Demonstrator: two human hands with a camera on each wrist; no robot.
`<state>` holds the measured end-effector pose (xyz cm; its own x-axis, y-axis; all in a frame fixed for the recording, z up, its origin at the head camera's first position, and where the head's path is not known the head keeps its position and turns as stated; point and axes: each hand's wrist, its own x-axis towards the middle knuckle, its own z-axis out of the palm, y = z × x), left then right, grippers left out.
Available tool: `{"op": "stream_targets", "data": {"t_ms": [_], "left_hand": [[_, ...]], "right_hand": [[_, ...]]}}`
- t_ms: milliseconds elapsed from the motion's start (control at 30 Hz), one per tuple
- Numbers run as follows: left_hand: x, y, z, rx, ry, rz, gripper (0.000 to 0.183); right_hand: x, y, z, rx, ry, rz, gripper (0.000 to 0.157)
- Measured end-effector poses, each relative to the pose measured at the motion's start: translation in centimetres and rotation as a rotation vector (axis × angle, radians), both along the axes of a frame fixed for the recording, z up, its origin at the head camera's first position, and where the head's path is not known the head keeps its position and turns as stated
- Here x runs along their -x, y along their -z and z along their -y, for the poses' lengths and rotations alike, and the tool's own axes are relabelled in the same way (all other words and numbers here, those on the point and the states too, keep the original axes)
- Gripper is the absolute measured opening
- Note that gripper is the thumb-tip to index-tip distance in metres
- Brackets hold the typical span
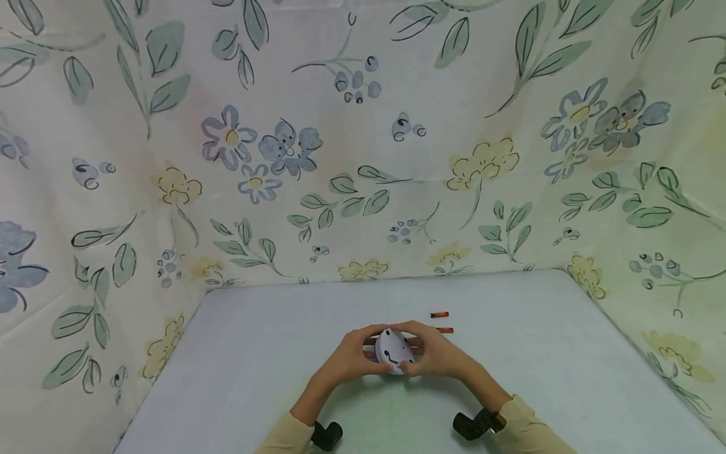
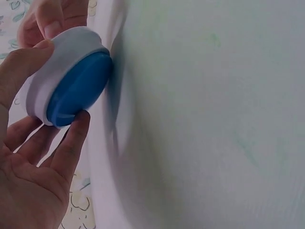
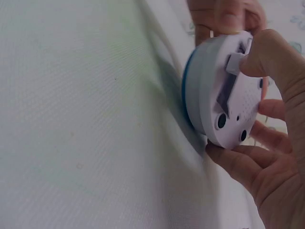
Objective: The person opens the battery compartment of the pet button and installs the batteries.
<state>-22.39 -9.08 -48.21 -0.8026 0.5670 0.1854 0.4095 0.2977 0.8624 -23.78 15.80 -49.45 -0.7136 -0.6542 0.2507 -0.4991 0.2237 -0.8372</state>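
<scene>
Both hands hold a round white buzzer with a blue dome, tipped on its edge close over the table. Its underside, with several black feet, small holes and a dark battery compartment, shows in the right wrist view. My left hand grips one side, thumb on the white rim and fingertips at the dome. My right hand grips the other side, its thumb pressed on a small white piece at the compartment. Beyond the right hand lie two orange batteries, one farther back and one nearer.
A white cloth covers the table. Floral fabric hangs along the back and both sides. Black wrist cameras sit on the left wrist and right wrist.
</scene>
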Motion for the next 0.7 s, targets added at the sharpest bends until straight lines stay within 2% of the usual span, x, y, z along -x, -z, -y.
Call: {"op": "stream_targets", "data": {"t_ms": [133,333,700], "left_hand": [[0.09,0.09,0.15,0.014,-0.018,0.000,0.073],[-0.03,0.16,0.34,0.010,-0.044,0.074,0.075],[-0.18,0.07,0.49,0.037,-0.064,0.077,0.076]], "right_hand": [[0.09,0.00,0.02,-0.007,0.001,-0.021,0.068],[0.26,0.34,0.12,-0.046,-0.013,-0.025,0.064],[0.40,0.66,-0.01,-0.033,0.012,0.022,0.067]]}}
